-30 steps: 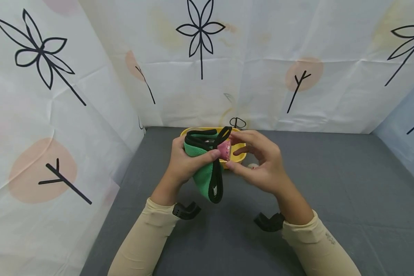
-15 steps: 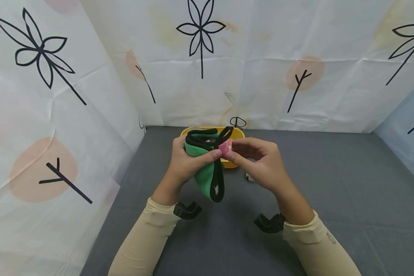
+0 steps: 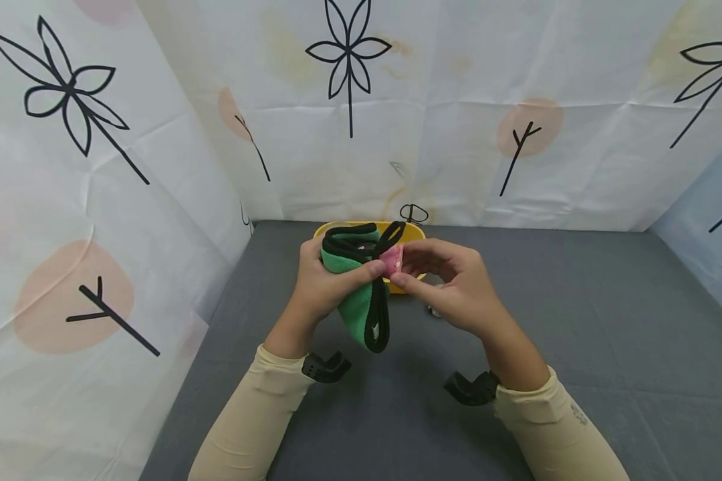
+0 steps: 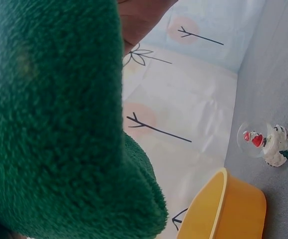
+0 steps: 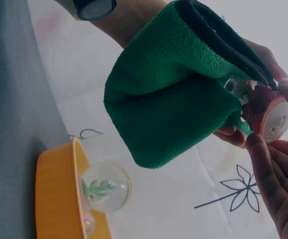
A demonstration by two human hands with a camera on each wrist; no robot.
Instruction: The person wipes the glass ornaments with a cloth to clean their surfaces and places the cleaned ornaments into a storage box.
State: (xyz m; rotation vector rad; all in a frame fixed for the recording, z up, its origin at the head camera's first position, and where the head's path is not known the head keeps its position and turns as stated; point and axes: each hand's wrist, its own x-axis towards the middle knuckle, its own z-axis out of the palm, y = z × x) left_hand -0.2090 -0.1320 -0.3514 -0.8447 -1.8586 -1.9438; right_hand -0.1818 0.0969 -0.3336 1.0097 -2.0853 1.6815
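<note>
My left hand [image 3: 315, 287] holds a green cloth [image 3: 353, 317] with black edging and a hanging loop, folded around a small snow globe [image 3: 392, 260]. The globe's pinkish-red base sticks out on the right. In the right wrist view its pale round underside [image 5: 278, 121] faces the camera, and part of the clear glass shows at the cloth's opening. The thumb and fingers of my right hand [image 3: 457, 287] pinch the rim of this base. Green cloth fills much of the left wrist view, hiding the left fingers and the globe.
Behind the hands stands a yellow basket [image 4: 243, 214] on the grey table [image 3: 577, 321]. Inside it is a clear globe [image 5: 106, 186] with a green figure. Another snow globe [image 4: 278, 144], white-based with red details, lies beside the basket. Patterned white sheets [image 3: 457, 133] enclose the table.
My right fingers, spread around the base a second ago, came together on it and then shifted slightly along its rim. The left hand and cloth have stayed nearly still.
</note>
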